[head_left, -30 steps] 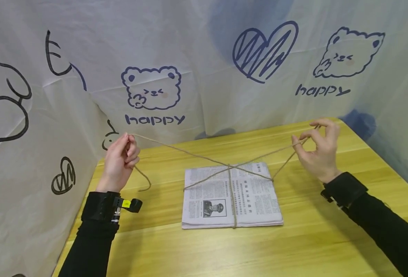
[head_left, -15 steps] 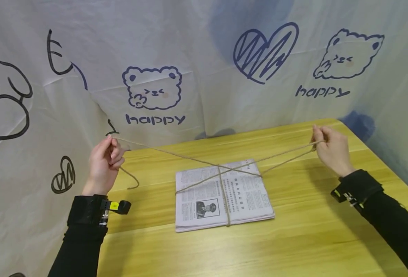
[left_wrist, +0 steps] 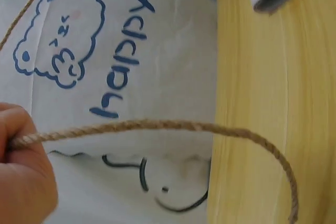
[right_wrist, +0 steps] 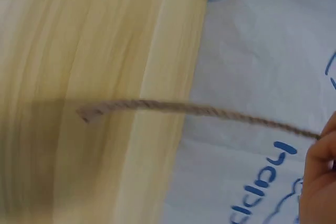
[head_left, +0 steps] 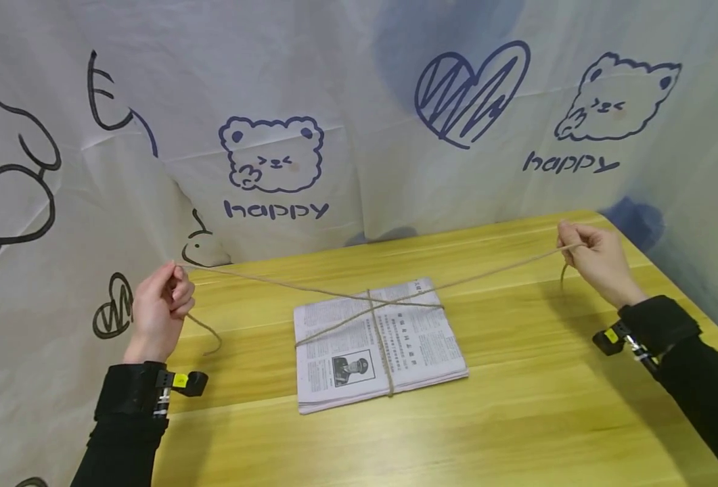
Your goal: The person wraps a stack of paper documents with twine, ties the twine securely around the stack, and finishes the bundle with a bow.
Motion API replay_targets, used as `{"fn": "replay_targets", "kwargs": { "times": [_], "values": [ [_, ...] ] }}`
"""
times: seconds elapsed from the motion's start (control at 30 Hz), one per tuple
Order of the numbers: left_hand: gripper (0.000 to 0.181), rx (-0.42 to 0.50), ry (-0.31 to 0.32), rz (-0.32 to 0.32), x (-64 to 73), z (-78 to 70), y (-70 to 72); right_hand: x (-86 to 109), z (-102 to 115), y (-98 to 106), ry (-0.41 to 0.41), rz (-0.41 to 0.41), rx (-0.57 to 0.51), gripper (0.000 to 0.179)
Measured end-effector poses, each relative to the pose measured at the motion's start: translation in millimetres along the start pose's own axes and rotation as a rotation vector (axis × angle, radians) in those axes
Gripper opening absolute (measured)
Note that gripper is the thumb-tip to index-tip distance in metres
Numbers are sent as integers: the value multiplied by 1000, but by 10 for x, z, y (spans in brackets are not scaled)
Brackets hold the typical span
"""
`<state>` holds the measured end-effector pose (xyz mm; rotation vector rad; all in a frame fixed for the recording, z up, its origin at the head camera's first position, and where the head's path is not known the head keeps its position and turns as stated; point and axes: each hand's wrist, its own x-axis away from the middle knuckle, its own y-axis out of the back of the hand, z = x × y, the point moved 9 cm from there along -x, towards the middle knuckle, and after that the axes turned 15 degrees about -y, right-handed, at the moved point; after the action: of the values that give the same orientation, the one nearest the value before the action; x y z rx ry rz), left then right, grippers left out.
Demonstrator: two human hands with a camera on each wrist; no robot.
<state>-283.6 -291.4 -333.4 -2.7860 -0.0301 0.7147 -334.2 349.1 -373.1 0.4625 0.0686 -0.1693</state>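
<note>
A folded stack of newspapers (head_left: 346, 331) lies slightly turned on the table, a brown twine (head_left: 480, 276) around it. One strand runs down over the top sheet, and two others cross near its far edge, stretching out to the hands. My left hand (head_left: 159, 308), left of the stack and raised, pinches one strand; its loose tail (left_wrist: 252, 136) curves down past the fist. On the far right my right hand (head_left: 599, 262) grips the other strand, with a short frayed tail (right_wrist: 131, 104) sticking out in the right wrist view.
The yellow wood-grain table (head_left: 346, 446) meets a pale cloth wall (head_left: 371, 169) with drawn bears and hearts behind it. Another cloth side (head_left: 48, 352) stands close beyond the left hand. Black wrist straps (head_left: 128, 392) carry small cameras.
Both hands have drawn apart, the left one leftward and lower, the right one rightward. The right hand's doubled strand is now single with a hanging tail. The stack has shifted left and turned slightly.
</note>
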Motion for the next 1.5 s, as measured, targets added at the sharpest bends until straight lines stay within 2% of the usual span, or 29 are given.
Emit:
{"fn": "replay_targets", "kwargs": {
  "times": [0.07, 0.1, 0.13, 0.2, 0.23, 0.27, 0.33, 0.4, 0.47, 0.53, 0.63, 0.7, 0.83, 1.0, 1.07, 1.13, 1.23, 1.3, 1.4, 1.5],
  "values": [
    [31, -102, 25, -24, -10, 11, 80, 6, 18, 27, 7, -73, 171, 43],
    [30, -165, 46, -28, -16, 30, 112, 6, 14, 13, 4, -80, 262, 42],
    [29, -242, 74, -20, -21, 60, 136, 3, 2, -32, -3, -54, 345, 37],
    [27, -410, 132, 29, -28, 135, 154, 4, -42, -169, -7, 47, 505, 28],
    [28, -488, 156, 64, -29, 173, 149, 20, -82, -269, -10, 129, 577, 28],
    [28, -558, 176, 99, -28, 208, 135, 50, -122, -372, -14, 211, 635, 33],
    [29, -647, 201, 163, -18, 263, 79, 129, -160, -579, 2, 341, 712, 54],
    [29, -659, 198, 197, -16, 274, -11, 215, -153, -767, 31, 394, 761, 72],
    [29, -592, 181, 205, -30, 248, -131, 303, -91, -968, 90, 407, 762, 76],
    [29, -493, 154, 208, -64, 194, -267, 394, -25, -1178, 160, 425, 743, 71],
    [29, -308, 103, 199, -147, 83, -466, 504, 7, -1454, 222, 481, 697, 56],
    [29, -189, 76, 190, -202, 8, -570, 534, -13, -1566, 223, 513, 677, 41],
    [29, 40, 42, 164, -280, -125, -704, 516, -45, -1625, 206, 551, 623, 12],
    [28, 228, 43, 119, -337, -191, -755, 447, 1, -1494, 210, 548, 532, 17],
    [27, 278, 45, 87, -360, -188, -743, 433, 8, -1437, 215, 558, 515, 17],
    [27, 287, 43, 50, -383, -174, -713, 441, -4, -1409, 210, 599, 502, 17],
    [26, 286, 47, 9, -398, -142, -672, 477, -34, -1401, 198, 677, 467, 17],
    [26, 269, 50, -2, -403, -121, -656, 487, -59, -1399, 179, 701, 442, 17],
    [27, 271, 53, 4, -414, -93, -671, 462, -67, -1371, 156, 649, 411, 17],
    [27, 259, 51, 14, -442, -73, -709, 403, -40, -1325, 135, 536, 386, 18]
  ]
}}
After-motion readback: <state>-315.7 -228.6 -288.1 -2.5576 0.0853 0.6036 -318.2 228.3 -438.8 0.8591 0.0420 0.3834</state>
